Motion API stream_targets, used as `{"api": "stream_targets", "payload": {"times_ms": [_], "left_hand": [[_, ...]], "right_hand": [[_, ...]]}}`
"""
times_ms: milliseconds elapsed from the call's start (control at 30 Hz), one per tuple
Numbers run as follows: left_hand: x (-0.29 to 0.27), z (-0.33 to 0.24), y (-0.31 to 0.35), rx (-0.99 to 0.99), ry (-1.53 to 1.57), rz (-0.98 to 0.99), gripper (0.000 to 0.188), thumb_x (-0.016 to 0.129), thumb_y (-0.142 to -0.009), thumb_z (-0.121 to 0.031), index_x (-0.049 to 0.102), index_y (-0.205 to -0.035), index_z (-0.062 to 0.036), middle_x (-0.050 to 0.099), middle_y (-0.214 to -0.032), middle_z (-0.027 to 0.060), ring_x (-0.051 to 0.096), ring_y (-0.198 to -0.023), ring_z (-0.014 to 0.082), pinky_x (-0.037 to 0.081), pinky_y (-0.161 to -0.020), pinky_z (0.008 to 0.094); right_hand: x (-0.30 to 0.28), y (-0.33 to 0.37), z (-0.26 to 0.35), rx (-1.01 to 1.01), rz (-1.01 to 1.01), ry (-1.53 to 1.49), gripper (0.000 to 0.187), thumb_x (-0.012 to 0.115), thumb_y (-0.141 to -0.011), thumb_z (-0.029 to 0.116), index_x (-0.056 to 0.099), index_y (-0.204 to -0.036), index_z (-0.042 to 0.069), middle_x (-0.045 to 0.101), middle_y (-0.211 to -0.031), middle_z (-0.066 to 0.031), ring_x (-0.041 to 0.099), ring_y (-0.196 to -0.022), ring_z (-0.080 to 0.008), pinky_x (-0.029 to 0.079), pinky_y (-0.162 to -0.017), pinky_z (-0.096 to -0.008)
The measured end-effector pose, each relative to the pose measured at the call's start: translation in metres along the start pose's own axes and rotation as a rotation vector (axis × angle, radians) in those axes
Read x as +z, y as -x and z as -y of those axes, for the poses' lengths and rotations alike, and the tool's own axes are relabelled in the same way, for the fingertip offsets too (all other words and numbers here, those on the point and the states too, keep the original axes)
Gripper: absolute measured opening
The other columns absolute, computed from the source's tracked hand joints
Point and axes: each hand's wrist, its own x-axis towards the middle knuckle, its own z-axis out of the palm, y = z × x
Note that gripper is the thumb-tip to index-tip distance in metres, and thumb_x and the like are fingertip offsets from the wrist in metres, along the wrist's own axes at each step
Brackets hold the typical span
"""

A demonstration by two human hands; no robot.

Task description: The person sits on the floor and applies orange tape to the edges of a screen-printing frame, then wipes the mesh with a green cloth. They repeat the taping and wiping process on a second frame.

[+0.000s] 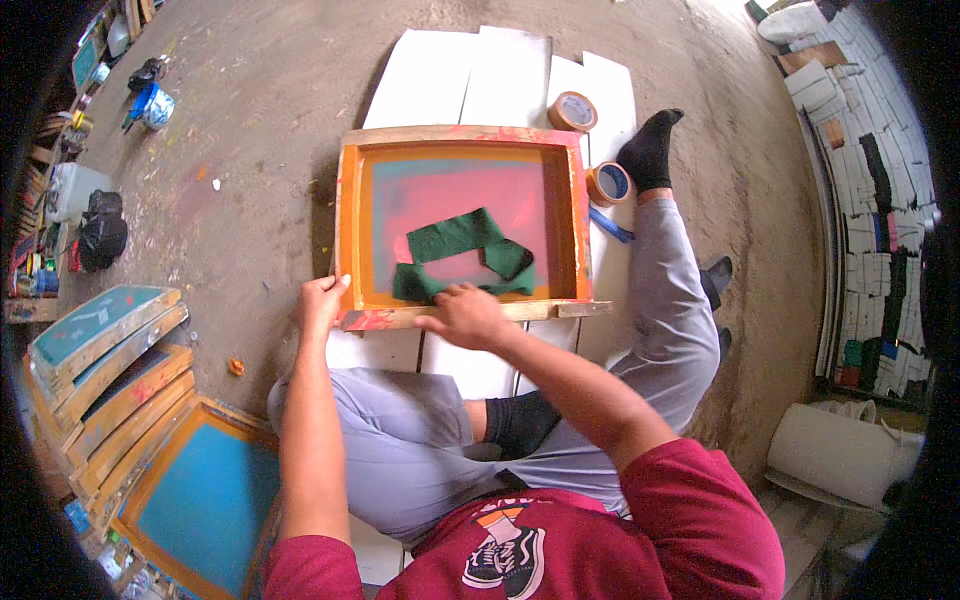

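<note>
A screen-printing frame [462, 134] lies before me, its wooden sides stained orange and red around a mesh smeared pink and blue-grey. My left hand [323, 302] grips the frame's near left corner, thumb on top. Inside the frame, a crumpled strip of dark green cloth [455, 236] is spread in a loop across the near half of the mesh. The fingers of my right hand [468, 315] curl onto the near edge of this cloth, while the wrist crosses the frame's near side. My fingertips there are partly hidden.
White boards [425, 75] lie under the frame. Two tape rolls [573, 111] and a blue strip [611, 226] sit along its right. Several more frames [125, 375] are stacked at my left, near a blue-and-white bucket [153, 106]. My outstretched leg [668, 270] bounds the right side.
</note>
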Motion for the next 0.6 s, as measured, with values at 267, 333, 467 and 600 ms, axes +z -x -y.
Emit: {"api": "stream_targets", "payload": {"times_ms": [267, 333, 467, 600], "left_hand": [[-0.004, 0.002, 0.001, -0.058, -0.071, -0.021, 0.035, 0.078, -0.094, -0.035, 0.080, -0.114, -0.0073, 0.075, -0.078, 0.0075, 0.071, -0.063, 0.0168, 0.058, -0.046, 0.0346], [-0.007, 0.005, -0.001, -0.061, -0.089, -0.018, 0.036, 0.078, -0.094, -0.036, 0.080, -0.116, -0.0074, 0.076, -0.079, 0.0080, 0.072, -0.064, 0.0176, 0.058, -0.046, 0.0343], [-0.003, 0.004, -0.002, -0.077, -0.091, -0.042, 0.037, 0.078, -0.094, -0.037, 0.080, -0.117, -0.0084, 0.076, -0.080, 0.0087, 0.073, -0.066, 0.0185, 0.059, -0.047, 0.0349], [-0.002, 0.005, -0.002, 0.014, -0.043, -0.018, 0.034, 0.078, -0.094, -0.039, 0.082, -0.108, -0.0087, 0.062, -0.061, 0.0037, 0.063, -0.052, 0.0160, 0.052, -0.047, 0.0357]], "right_hand": [[-0.031, 0.044, -0.065, 0.091, 0.049, -0.017, 0.067, 0.048, -0.104, 0.062, 0.071, -0.116, 0.000, 0.070, -0.110, -0.0230, 0.065, -0.113, -0.0403, 0.052, -0.098, -0.0492], [-0.034, 0.063, -0.097, 0.076, -0.053, 0.014, 0.070, 0.040, -0.107, 0.060, 0.072, -0.097, -0.001, 0.072, -0.104, -0.0239, 0.068, -0.106, -0.0421, 0.054, -0.094, -0.0521], [-0.047, 0.063, -0.118, 0.174, 0.039, 0.079, 0.052, 0.047, -0.105, 0.045, 0.071, -0.092, 0.001, 0.073, -0.092, -0.0214, 0.070, -0.095, -0.0425, 0.055, -0.088, -0.0531], [-0.026, 0.031, -0.111, 0.174, -0.176, -0.119, 0.011, 0.064, -0.090, 0.013, 0.068, -0.095, 0.005, 0.070, -0.096, -0.0214, 0.069, -0.091, -0.0442, 0.054, -0.083, -0.0532]]}}
